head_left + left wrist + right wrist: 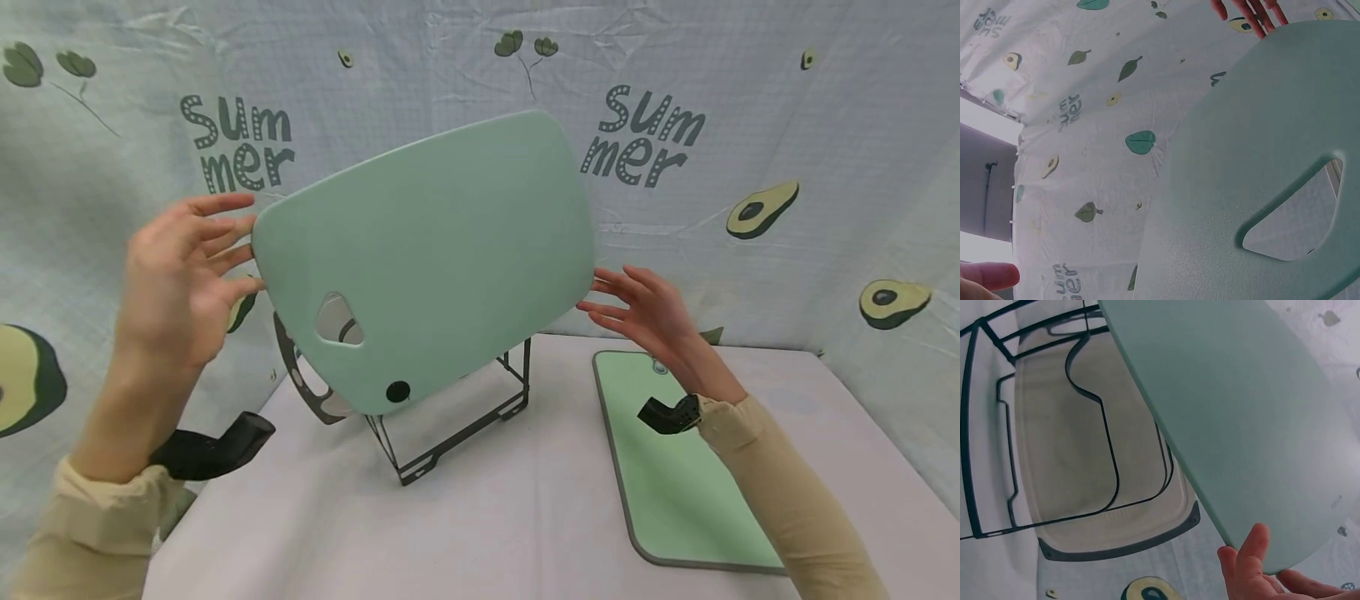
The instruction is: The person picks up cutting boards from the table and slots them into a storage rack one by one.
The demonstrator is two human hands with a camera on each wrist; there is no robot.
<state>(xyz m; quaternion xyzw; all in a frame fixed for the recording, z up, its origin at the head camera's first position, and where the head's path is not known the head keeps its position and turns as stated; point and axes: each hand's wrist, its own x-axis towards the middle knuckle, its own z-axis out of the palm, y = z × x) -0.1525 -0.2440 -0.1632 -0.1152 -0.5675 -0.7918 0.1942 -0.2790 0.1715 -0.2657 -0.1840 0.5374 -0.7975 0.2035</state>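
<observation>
A pale green cutting board (427,233) is held up tilted between both hands, its triangular hole and a black round spot toward the lower left. My left hand (187,267) holds the left edge with its fingertips and thumb, with the uppermost finger raised off it. At the right edge my right hand (645,312) holds the lower corner by the fingertips. The right wrist view shows the right thumb and fingers (1250,550) at that corner. Behind the board stands a black wire rack (465,436), partly hidden. A beige board (1072,456) with dark grey corners is seen behind the rack's wires.
On the white table (480,533), at the right, lies a second green board (675,492) with a grey rim, partly covered by the right sleeve (795,492). A printed cloth (465,75) hangs behind the table and along its sides.
</observation>
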